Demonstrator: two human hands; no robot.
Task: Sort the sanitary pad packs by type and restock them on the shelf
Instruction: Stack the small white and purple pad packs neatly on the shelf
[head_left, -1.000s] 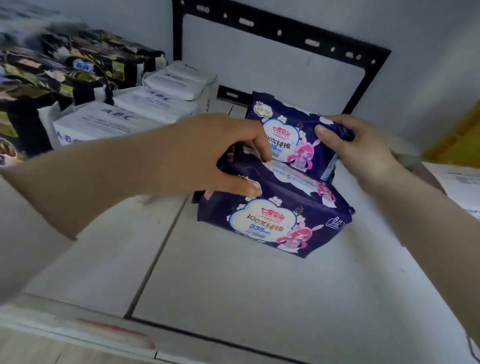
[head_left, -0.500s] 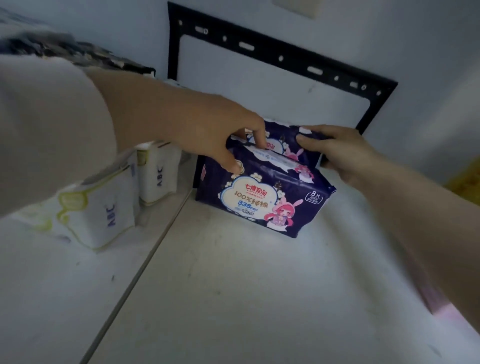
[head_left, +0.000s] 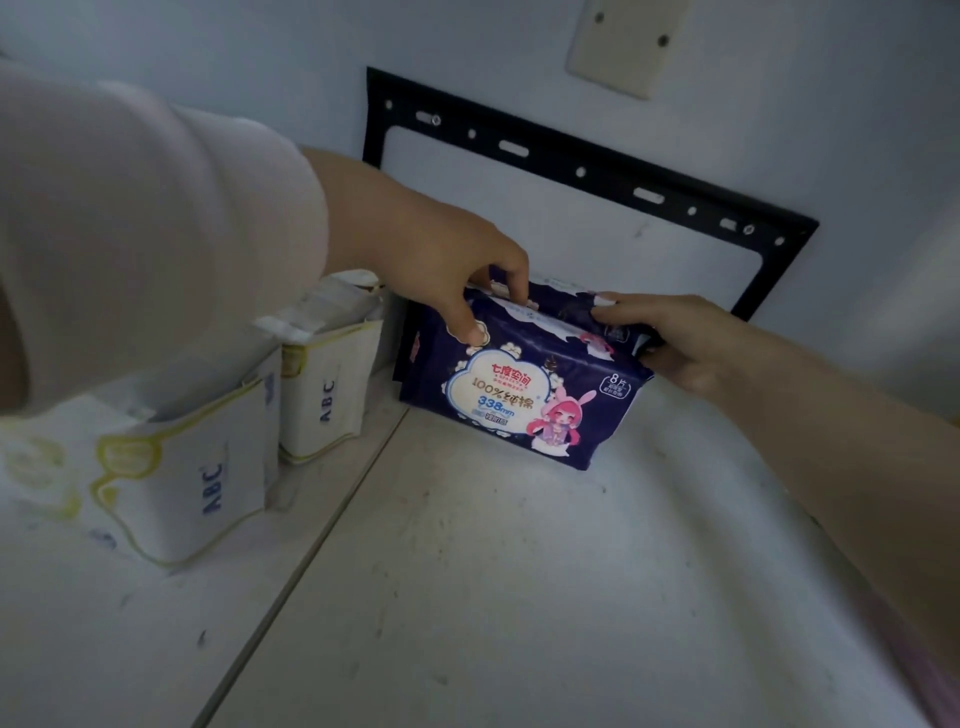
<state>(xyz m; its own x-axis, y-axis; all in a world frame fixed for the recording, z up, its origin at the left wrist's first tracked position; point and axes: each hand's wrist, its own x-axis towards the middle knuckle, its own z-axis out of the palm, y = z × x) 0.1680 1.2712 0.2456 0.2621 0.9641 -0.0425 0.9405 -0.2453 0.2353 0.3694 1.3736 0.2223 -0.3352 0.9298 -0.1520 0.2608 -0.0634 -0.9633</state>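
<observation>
Navy packs (head_left: 519, 402) seem gripped between left hand (head_left: 447, 260) and right hand (head_left: 675, 338).

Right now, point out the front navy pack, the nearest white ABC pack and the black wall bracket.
front navy pack (head_left: 514, 405): head view, on its printed front face.
nearest white ABC pack (head_left: 208, 467): head view, on the lettered side.
black bracket (head_left: 550, 160): head view, on its top bar.
</observation>
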